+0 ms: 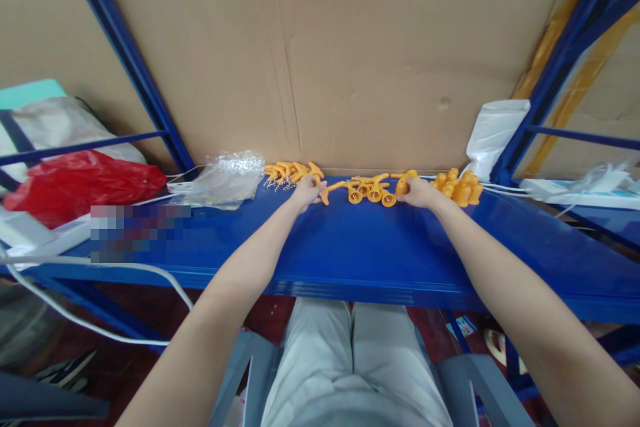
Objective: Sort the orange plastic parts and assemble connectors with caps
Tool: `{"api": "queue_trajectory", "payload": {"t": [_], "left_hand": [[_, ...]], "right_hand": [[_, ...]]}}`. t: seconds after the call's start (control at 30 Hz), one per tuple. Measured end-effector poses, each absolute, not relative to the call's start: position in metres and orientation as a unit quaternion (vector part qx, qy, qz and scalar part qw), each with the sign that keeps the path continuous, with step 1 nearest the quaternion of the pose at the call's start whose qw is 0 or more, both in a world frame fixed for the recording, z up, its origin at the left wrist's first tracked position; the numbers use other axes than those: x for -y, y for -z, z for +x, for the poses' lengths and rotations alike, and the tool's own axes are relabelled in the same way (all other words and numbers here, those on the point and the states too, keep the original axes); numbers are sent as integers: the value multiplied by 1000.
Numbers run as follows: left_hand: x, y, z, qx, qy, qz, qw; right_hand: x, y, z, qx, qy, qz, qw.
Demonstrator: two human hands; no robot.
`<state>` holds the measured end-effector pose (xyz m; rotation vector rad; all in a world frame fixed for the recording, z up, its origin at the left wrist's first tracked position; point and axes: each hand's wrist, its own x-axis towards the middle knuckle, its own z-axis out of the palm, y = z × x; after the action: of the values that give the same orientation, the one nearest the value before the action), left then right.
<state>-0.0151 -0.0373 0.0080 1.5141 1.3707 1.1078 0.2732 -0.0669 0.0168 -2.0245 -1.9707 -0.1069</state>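
Observation:
My left hand [307, 194] is closed on an orange-yellow plastic T-shaped handle [325, 195], whose ribbed shaft points right. My right hand [419, 193] is closed round an orange-yellow hollow plastic body [402, 185] at the right of the middle group. Between the hands lie several orange-yellow pieces with round flared cups [374, 195] facing me and handles behind. Left of my left hand is a row of curved orange handles [287, 170] with thin metal coils or chains. Beyond my right hand stand several orange-yellow hollow bodies [465, 188] packed together.
The blue metal shelf [350, 247] carries everything, with cardboard [380, 60] behind it. Clear plastic bags [225, 177] lie left, beside a red bag [90, 183]. A white packet [495, 137] leans on the right blue post. A white cable [100, 337] hangs at the front left.

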Motion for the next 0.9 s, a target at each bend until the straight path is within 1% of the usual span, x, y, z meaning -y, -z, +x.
{"api": "queue_trajectory", "payload": {"t": [0.1,0.3,0.57,0.8,0.9], "left_hand": [[38,-11,-19,-514,-432,620,406],[37,-10,-26,-468,-378,660,450],[39,-10,-20,-436,-386,671,460],[41,-12,-18,-426,-394,671,461],[41,-12,-19,-423,-400,670,461]], "right_hand": [[72,-23,267,673,33,-725,145],[75,-26,262,710,47,-676,194],[73,-22,260,768,72,-590,240],[80,-25,252,800,60,-548,238],[83,-26,249,791,70,-564,225]]}}
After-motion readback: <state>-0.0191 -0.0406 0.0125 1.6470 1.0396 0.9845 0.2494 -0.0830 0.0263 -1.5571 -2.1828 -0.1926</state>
